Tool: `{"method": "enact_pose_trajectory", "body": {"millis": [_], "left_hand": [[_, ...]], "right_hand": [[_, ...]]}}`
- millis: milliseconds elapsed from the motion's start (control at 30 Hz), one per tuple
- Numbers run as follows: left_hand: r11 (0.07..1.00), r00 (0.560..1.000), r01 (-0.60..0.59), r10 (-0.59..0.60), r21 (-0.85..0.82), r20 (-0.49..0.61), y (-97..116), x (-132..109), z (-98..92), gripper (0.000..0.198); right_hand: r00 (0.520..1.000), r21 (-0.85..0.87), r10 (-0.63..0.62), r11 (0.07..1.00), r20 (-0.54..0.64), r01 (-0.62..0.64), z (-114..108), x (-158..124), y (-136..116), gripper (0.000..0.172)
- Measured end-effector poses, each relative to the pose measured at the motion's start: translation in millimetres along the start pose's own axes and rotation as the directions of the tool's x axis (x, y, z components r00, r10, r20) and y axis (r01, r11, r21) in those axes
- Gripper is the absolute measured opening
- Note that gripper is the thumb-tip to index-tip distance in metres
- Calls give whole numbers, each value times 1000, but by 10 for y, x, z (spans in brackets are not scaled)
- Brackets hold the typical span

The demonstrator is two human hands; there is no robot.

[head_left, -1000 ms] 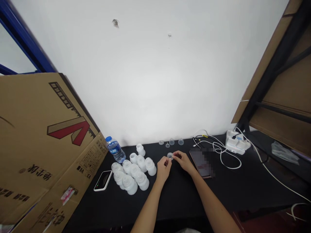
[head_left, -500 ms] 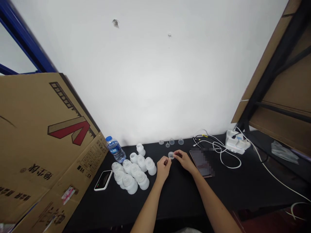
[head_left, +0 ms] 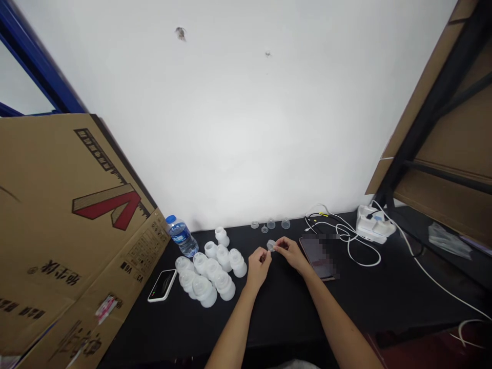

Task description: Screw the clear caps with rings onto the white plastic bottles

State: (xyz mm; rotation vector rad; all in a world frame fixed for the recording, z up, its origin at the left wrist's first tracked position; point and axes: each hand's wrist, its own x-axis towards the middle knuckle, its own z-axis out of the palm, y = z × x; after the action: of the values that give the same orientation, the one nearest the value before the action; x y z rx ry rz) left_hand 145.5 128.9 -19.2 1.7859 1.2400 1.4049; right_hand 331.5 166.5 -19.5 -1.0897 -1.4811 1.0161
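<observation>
A small clear plastic cap [head_left: 271,245] is held tilted just above the black table, between my two hands. The fingers of my right hand [head_left: 289,252] pinch its right side. My left hand [head_left: 259,264] is closed, its fingertips at the cap's lower left edge. Left of my left hand stand several white plastic bottles [head_left: 211,269] in a cluster, many with clear tops; the bottle [head_left: 210,249] near the back shows an open neck. Beyond my hands, by the wall, sit a clear dome cap [head_left: 285,223], another clear dome cap [head_left: 271,224], a flat clear ring [head_left: 254,224] and a small clear stemmed part [head_left: 264,229].
A water bottle [head_left: 182,237] and a white-framed device [head_left: 162,286] stand left of the cluster, beside a large cardboard box [head_left: 77,205]. Right of my right hand lie a dark tablet-like device [head_left: 313,253], white cables [head_left: 349,241] and a white power strip [head_left: 371,224].
The clear cap has tipped over in my fingers, from facing up to lying more on its side. My hands have barely shifted. The view has moved slightly.
</observation>
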Motion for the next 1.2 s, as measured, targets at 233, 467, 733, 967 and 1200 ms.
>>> {"method": "enact_pose_trajectory", "body": {"millis": [233,467,733,967,1200], "left_hand": [[1000,1000,13,-13,3,9,-11,-7,-4,50],[997,997,81,-81,13,-5,-38,-6,18,47],[997,998,63,-63,41,-18,-29,7,2,38],[998,1000,8,-9,61,16,-31,-27,11,25],[995,996,-50,43,90,81,11,-42,-8,26]], "right_hand": [[1000,-23,-17,1000,-24,17,16,-4,-12,34],[998,-62,-63,996,21,64,-15,-52,-159,30],[991,-37,-92,995,94,96,-6,-81,-233,35],[996,-108,-88,990,-12,86,10,-79,-229,35],[997,-127,-58,991,-56,51,77,-81,-122,40]]}}
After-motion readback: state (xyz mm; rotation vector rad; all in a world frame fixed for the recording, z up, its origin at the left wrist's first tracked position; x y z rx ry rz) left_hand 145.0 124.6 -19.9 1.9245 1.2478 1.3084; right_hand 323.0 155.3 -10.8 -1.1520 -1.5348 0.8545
